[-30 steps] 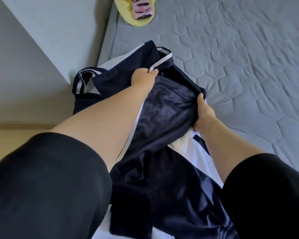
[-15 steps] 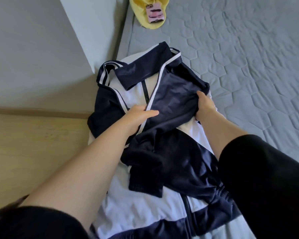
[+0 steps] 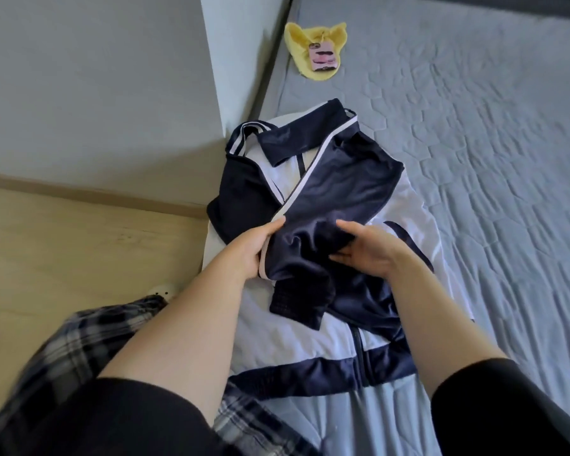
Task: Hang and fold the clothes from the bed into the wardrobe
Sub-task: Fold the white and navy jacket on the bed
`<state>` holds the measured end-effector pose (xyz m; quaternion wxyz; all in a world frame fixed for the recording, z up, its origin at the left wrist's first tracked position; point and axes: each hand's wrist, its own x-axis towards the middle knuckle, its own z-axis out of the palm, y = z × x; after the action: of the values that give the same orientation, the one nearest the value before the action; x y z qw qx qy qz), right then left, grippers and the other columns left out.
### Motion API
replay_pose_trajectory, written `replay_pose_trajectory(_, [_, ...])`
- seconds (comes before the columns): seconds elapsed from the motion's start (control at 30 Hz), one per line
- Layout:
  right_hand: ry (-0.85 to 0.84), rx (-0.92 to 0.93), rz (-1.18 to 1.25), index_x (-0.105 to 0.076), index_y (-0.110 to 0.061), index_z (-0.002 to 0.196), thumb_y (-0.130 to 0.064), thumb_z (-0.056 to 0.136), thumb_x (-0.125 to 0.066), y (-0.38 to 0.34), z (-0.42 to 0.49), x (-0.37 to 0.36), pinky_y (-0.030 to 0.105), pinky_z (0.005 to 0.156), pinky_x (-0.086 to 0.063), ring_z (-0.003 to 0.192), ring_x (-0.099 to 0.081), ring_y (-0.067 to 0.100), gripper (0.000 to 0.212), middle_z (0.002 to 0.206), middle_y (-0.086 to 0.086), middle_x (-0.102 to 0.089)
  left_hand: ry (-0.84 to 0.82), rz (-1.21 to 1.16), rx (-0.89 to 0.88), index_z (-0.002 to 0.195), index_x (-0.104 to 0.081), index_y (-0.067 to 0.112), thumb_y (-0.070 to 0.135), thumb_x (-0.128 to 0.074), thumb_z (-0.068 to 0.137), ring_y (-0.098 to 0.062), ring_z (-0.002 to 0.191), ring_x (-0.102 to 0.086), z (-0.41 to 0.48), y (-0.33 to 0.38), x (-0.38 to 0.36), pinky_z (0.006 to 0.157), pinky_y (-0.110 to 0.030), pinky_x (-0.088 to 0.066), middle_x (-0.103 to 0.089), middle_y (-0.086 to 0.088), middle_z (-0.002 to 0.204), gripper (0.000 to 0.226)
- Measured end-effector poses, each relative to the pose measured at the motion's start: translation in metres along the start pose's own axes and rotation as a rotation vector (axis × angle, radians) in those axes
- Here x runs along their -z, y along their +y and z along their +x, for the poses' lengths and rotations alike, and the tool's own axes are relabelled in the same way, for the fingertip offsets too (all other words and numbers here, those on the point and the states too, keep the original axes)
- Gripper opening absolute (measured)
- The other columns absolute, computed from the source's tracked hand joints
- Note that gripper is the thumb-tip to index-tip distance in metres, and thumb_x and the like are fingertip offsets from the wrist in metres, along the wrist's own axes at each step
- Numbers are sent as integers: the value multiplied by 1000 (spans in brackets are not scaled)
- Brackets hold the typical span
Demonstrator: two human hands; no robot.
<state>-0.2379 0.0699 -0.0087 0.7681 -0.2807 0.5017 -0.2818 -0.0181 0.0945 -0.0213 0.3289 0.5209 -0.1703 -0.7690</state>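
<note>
Head view: plaid garment (image 3: 89, 340) is lying nearest, hanging off the bed (image 3: 474, 159) edge. Left hand (image 3: 249, 250) is gripping the folded-in navy sleeve (image 3: 316, 245) at its white stripe, fingers curled under; right hand (image 3: 369, 255) is pressing flat on it, fingers straight. Navy-white jacket (image 3: 310, 340) is lying zipped on the bed, sleeves being folded across the chest. Beyond, yellow item (image 3: 316, 47) is waiting. Early stage, nothing in the wardrobe as far as visible.

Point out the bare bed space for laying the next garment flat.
Free: the grey mattress right of the jacket, and the strip between its collar and the yellow item. Crowded: the left edge, where the jacket and both hands lie, beside the wall.
</note>
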Motion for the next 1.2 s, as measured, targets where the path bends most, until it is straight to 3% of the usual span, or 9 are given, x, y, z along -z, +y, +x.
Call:
replay_pose_trajectory(0.17, [431, 98, 63, -57, -8, 116, -20, 93, -60, 19, -5, -15, 40, 75, -55, 91, -65, 26, 26, 110, 11, -67, -186, 384, 46, 97, -71, 12, 38, -73, 69, -22, 91, -65, -28, -13, 14, 86, -36, -53, -71, -7, 99, 39])
replay_pose_trajectory(0.33, [253, 96, 445, -60, -8, 118, -33, 95, -53, 20, -20, -19, 40, 78, -54, 98, -67, 28, 35, 111, 12, -69, -155, 213, -65, 102, -66, 11, 10, -57, 92, -18, 84, -66, -42, -24, 18, 77, -29, -54, -72, -4, 91, 13])
replay_pose_trajectory(0.43, [147, 30, 193, -61, -7, 111, -20, 94, -55, 34, -28, -24, 31, 62, -57, 77, -70, 23, 22, 93, 10, -73, 36, 312, -129, 107, -66, 11, 20, -59, 93, -23, 89, -66, -46, -26, 29, 79, -34, -51, -70, -9, 101, 19])
replay_pose_trajectory(0.6, [490, 46, -243, -59, -3, 93, -3, 93, -55, 65, -25, -33, 27, 44, -53, 63, -59, 25, 4, 82, 12, -61, 273, 918, -199, 94, -68, 18, 38, -69, 83, -13, 73, -63, -46, -36, 43, 57, -20, -45, -68, 7, 78, 23])
replay_pose_trajectory(0.77, [791, 274, -517, -56, -4, 103, -2, 81, -52, 72, -33, -24, 27, 61, -44, 78, -56, 26, 22, 86, 6, -59, 175, 1048, -59, 91, -63, 7, 48, -68, 79, -23, 69, -58, -40, -36, 38, 60, -27, -44, -65, -8, 84, 43])
replay_pose_trajectory(0.9, [927, 706, -1132, -29, -11, 144, -11, 87, -56, 67, -27, -31, 40, 113, -27, 137, -28, 28, 64, 148, 12, -31, 643, 1289, -414, 91, -57, 17, 41, -51, 91, -24, 78, -57, -35, -36, 30, 60, -32, -42, -60, -1, 86, 25])
replay_pose_trajectory(1.03, [643, 400, -1644, -14, -15, 151, -32, 97, -38, 75, -5, -23, 45, 118, -3, 146, -6, 25, 62, 159, 9, -9, 581, 1619, -694, 148, -26, 23, 33, -42, 98, -27, 134, -30, -25, -36, 30, 103, -40, -34, -26, -3, 153, 53])
replay_pose_trajectory(1.1, [600, 242, -1776, -24, -11, 147, -30, 94, -36, 78, 3, -19, 48, 116, -11, 140, -22, 28, 58, 152, 13, -27, 448, 1692, -579, 151, -20, 24, 35, -36, 100, -25, 144, -10, -18, -41, 30, 113, -42, -19, -8, -1, 160, 54])
replay_pose_trajectory(1.2, [739, 420, -1797, -46, -9, 130, -24, 88, -39, 57, 18, -27, 51, 115, -17, 124, -39, 32, 45, 131, 14, -49, 444, 1688, -506, 150, -21, 24, 37, -30, 102, -24, 146, 0, -4, -39, 29, 117, -45, -12, -4, 0, 160, 51])
